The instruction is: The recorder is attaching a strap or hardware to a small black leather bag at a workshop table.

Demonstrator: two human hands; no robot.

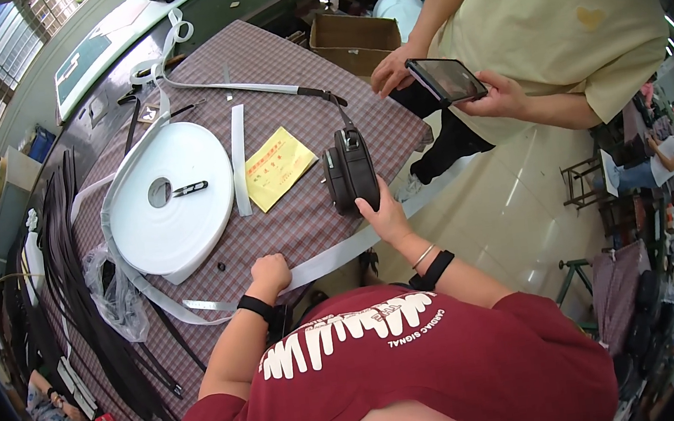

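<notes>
My right hand point(387, 215) holds the lower end of a small black bag point(355, 171) near the table's front edge, thumb on its side. The bag's dark strap leads up to a long white strip point(256, 86) that curls toward the far side. My left hand point(270, 275) is closed in a fist on the near table edge, with no object visible in it. A large white roll of strip material point(190, 231) lies flat to the left, with small black thread snips point(190, 189) on top. Between roll and bag are a yellow envelope point(281, 169) and a short white strip point(240, 159).
Many black straps point(83, 281) and a clear plastic bag point(118, 298) cover the table's left side. A person holding a tablet point(447, 80) stands at the far right corner, beside an open cardboard box point(355, 40). Another person point(672, 156) sits far right.
</notes>
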